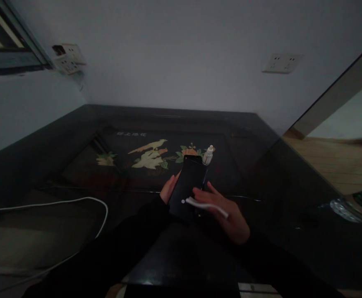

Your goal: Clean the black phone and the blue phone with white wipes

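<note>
A black smartphone lies tilted in the middle of the view, its dark screen facing up. My left hand grips its left edge; most of those fingers are hidden beneath or behind it. Over the lower right of the screen, my right hand holds a thin, folded white strip, like a tissue or cloth. Slight blur softens that hand, and I cannot tell whether the strip touches the glass. Just past the phone's top right corner stands a small white dropper-type bottle.
The glossy black tabletop carries a bird-and-flower picture. A white cable curves across the left side. Near the right edge sits a clear, shiny object. Wall sockets are at the back, and a wooden floor shows at right.
</note>
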Demonstrator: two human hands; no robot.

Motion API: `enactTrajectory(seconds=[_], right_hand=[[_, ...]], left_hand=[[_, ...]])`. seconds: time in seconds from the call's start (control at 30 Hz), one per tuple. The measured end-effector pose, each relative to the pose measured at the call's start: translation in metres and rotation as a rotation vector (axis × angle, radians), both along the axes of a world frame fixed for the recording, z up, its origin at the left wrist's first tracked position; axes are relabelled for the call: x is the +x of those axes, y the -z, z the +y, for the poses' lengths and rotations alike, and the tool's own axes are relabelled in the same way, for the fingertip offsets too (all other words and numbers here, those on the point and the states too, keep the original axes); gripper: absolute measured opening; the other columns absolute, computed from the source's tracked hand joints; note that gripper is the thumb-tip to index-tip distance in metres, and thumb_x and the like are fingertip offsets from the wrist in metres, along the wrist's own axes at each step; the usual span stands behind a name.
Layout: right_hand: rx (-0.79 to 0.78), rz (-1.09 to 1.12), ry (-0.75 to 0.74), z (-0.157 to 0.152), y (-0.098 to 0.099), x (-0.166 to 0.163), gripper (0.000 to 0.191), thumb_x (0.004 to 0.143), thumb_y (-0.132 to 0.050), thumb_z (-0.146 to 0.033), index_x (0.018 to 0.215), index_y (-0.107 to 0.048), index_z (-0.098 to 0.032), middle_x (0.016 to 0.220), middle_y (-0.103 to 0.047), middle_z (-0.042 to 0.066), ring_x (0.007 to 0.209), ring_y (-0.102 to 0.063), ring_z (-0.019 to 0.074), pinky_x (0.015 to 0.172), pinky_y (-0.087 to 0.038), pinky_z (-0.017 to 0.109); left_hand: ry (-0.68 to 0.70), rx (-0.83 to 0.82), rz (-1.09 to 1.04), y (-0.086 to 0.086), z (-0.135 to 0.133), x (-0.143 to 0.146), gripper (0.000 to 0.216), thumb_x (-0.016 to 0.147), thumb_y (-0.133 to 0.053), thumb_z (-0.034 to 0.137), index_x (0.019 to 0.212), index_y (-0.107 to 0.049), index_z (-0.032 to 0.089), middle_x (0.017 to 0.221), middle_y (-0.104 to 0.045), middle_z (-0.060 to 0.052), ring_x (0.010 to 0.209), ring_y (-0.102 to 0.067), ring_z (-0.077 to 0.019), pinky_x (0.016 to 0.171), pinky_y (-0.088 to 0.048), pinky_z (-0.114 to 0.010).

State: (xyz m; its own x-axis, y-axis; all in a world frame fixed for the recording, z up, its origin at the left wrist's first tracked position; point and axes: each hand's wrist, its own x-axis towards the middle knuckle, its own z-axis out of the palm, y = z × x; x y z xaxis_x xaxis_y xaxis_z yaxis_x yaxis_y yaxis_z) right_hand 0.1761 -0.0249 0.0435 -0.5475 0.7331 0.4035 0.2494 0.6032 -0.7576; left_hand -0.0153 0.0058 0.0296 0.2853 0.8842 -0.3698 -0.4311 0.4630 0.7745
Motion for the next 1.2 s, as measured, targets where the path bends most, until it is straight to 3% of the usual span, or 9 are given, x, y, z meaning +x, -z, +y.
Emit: enactTrajectory(seconds=[0.1,0.17,0.27,0.33,0.4,0.57,0.77,1.03,1.2], right_hand=[[-0.481,0.429,0.410,0.020,-0.005,-0.001,0.038,0.084,-0.051,-0.048,0.097,-0.068,-0.016,0.096,-0.071,0.011,0.085,-0.067,0.0248,0.075,-0.055,0.043],[-0.688,0.614,0.464,0.032,-0.006,-0.006,0.038,0.072,-0.065,-0.049,0.084,-0.068,-0.014,0.081,-0.071,0.009,0.073,-0.067,0.0233,0.059,-0.058,0.037],[-0.797,0.706,0.409,0.041,-0.008,-0.012,0.032,0.063,-0.074,-0.040,0.081,-0.066,-0.015,0.082,-0.070,0.007,0.073,-0.065,0.0200,0.054,-0.057,0.029],[-0.796,0.699,0.374,0.042,-0.010,-0.016,0.030,0.063,-0.074,-0.039,0.081,-0.066,-0.015,0.082,-0.069,0.006,0.073,-0.065,0.0190,0.054,-0.056,0.028],[-0.769,0.668,0.361,0.039,-0.012,-0.020,0.029,0.065,-0.072,-0.039,0.081,-0.066,-0.016,0.081,-0.068,0.006,0.072,-0.065,0.0192,0.054,-0.056,0.030],[-0.448,0.447,0.465,0.024,-0.018,-0.032,0.022,0.074,-0.064,-0.037,0.083,-0.068,-0.018,0.077,-0.068,0.003,0.062,-0.064,0.0163,0.052,-0.052,0.026],[-0.128,0.218,0.533,0.006,-0.019,-0.044,0.016,0.081,-0.057,-0.032,0.084,-0.068,-0.021,0.075,-0.068,0.002,0.066,-0.063,0.0162,0.060,-0.047,0.026],[-0.154,0.205,0.520,0.002,-0.016,-0.045,0.013,0.080,-0.059,-0.030,0.082,-0.067,-0.020,0.069,-0.068,0.001,0.062,-0.063,0.0161,0.059,-0.045,0.026],[-0.180,0.223,0.485,0.000,-0.018,-0.047,0.014,0.080,-0.059,-0.029,0.084,-0.068,-0.019,0.076,-0.070,0.003,0.066,-0.065,0.0162,0.061,-0.048,0.027]], left_hand=[[0.172,-0.077,-0.148,-0.005,-0.005,0.001,0.058,0.090,-0.011,0.049,0.144,-0.011,0.027,0.108,-0.064,-0.012,0.082,-0.065,-0.0297,0.068,-0.049,-0.051],[0.235,-0.090,-0.196,-0.006,-0.010,0.001,0.060,0.088,-0.017,0.052,0.143,-0.007,0.031,0.105,-0.064,-0.011,0.079,-0.066,-0.0305,0.063,-0.049,-0.051],[0.187,0.040,-0.147,-0.002,-0.016,0.002,0.081,0.079,-0.047,0.050,0.141,0.004,0.039,0.114,-0.060,-0.008,0.080,-0.066,-0.0286,0.064,-0.051,-0.049],[0.108,0.171,-0.055,0.002,-0.017,0.003,0.096,0.070,-0.062,0.042,0.138,0.005,0.044,0.126,-0.052,-0.008,0.077,-0.066,-0.0269,0.063,-0.052,-0.048],[0.026,0.264,0.088,0.008,-0.016,0.002,0.096,0.063,-0.068,0.039,0.138,-0.007,0.039,0.129,-0.048,-0.009,0.076,-0.065,-0.0260,0.062,-0.053,-0.046],[-0.102,0.431,0.490,0.017,-0.011,-0.004,0.053,0.067,-0.063,0.044,0.111,-0.044,0.023,0.100,-0.059,-0.005,0.081,-0.061,-0.0220,0.069,-0.051,-0.036],[-0.111,0.629,0.611,0.010,-0.009,-0.003,0.022,0.071,-0.059,0.039,0.073,-0.048,0.019,0.074,-0.056,0.001,0.075,-0.055,-0.0152,0.075,-0.044,-0.028],[-0.224,0.676,0.623,0.009,-0.010,0.000,0.022,0.066,-0.062,0.033,0.079,-0.052,0.018,0.080,-0.058,-0.001,0.081,-0.056,-0.0164,0.081,-0.041,-0.028],[-0.221,0.705,0.652,0.009,-0.008,-0.001,0.019,0.068,-0.060,0.035,0.069,-0.050,0.018,0.069,-0.055,0.001,0.072,-0.053,-0.0152,0.075,-0.041,-0.028]])
